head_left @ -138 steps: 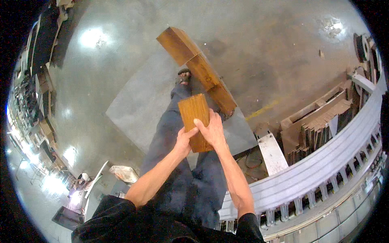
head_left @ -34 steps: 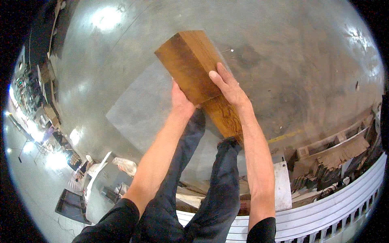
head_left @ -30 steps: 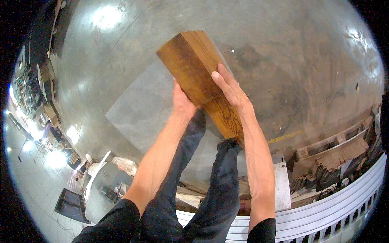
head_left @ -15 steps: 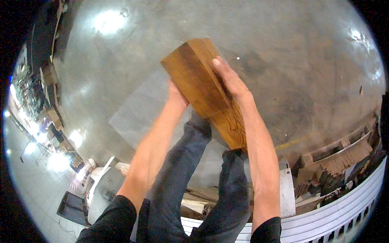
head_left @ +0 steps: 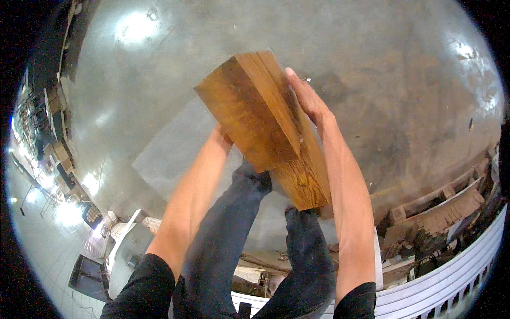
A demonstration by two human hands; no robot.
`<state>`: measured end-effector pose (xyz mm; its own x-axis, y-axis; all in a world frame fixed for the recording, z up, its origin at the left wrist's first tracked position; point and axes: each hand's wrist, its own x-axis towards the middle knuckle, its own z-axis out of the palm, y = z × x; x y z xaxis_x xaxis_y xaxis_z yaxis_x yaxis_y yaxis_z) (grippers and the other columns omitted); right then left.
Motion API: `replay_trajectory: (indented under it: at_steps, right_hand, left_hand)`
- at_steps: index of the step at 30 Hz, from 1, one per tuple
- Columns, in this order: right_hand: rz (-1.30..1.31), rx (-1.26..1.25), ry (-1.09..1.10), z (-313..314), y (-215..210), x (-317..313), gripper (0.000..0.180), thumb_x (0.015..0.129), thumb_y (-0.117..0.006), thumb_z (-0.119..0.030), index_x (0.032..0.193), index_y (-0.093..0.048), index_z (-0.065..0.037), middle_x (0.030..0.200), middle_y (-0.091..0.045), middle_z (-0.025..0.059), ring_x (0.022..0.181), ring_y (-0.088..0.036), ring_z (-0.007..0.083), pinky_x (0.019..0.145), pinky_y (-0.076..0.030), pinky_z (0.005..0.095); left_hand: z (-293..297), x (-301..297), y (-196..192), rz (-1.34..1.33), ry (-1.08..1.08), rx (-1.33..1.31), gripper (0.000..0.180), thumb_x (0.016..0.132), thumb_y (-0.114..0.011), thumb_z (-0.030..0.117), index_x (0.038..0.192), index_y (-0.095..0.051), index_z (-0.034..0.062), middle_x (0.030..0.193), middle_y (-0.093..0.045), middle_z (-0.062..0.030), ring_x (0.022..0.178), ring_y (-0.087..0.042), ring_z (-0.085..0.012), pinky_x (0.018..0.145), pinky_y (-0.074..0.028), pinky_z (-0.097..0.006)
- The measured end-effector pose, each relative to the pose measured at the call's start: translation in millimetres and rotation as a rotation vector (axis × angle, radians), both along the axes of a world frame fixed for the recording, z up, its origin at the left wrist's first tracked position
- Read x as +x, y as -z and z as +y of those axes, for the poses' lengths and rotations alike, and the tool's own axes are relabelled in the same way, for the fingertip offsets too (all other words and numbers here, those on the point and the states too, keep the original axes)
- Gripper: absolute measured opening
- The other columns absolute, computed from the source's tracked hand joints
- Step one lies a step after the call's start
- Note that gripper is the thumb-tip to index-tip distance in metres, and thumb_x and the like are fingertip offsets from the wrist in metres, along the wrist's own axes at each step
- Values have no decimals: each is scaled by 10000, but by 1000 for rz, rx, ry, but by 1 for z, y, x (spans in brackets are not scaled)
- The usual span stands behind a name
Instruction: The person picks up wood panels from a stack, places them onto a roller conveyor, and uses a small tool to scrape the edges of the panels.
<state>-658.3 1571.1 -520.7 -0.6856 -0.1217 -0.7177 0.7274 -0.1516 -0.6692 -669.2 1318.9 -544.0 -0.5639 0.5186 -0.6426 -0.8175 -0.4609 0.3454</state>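
A long brown wooden piece [head_left: 254, 114], box-like with a broad dark face and a lighter grained side, is held up at a tilt over the floor. Its near end is a narrower, strongly grained section [head_left: 300, 183] just above my knees. My left hand [head_left: 222, 136] grips the left edge, its fingers hidden behind the wood. Along the right side lies my right hand [head_left: 309, 102], thumb showing near the upper edge, the palm pressed against the wood. Between the two hands the piece is supported, and its underside is hidden.
A pale sheet [head_left: 164, 143] lies on the concrete floor beyond my left arm. At the right stand a wooden pallet with brown pieces [head_left: 433, 218] and a white slatted bench [head_left: 425, 290]. A black tray-like object [head_left: 89, 277] is at the lower left, beside a light-coloured surface.
The wooden piece has shifted slightly left and turned, showing more of its broad face and grained near end. Both hands have moved with it, still holding it.
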Motion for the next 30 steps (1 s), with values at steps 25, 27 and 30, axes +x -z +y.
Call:
replay_trajectory:
  at_steps: [25,27,30]
  right_hand:
    - [-397,188,-42,102,-32,281,1015,916,-419,-762,1489,-386,76,1562,-371,242,1484,-305,336,1222,-191,427]
    - [-354,159,-12,89,-57,303,956,933,-440,-725,1495,-398,47,1557,-393,223,1476,-322,328,1218,-204,417]
    - [-372,205,54,89,-59,355,861,958,-468,-662,1508,-409,-2,1556,-413,191,1470,-338,313,1215,-216,401]
  left_hand:
    - [-38,188,-74,-231,474,-572,645,793,-598,29,1419,-450,-20,1403,-531,-97,1312,-476,-240,1067,-394,-362]
    - [-23,219,-83,-265,454,-510,756,717,-590,-50,1454,-420,-55,1446,-500,-127,1387,-400,-267,1120,-349,-392]
    - [32,249,-95,-316,476,-397,758,701,-604,-54,1442,-445,-43,1485,-474,-111,1397,-390,-274,1126,-335,-402]
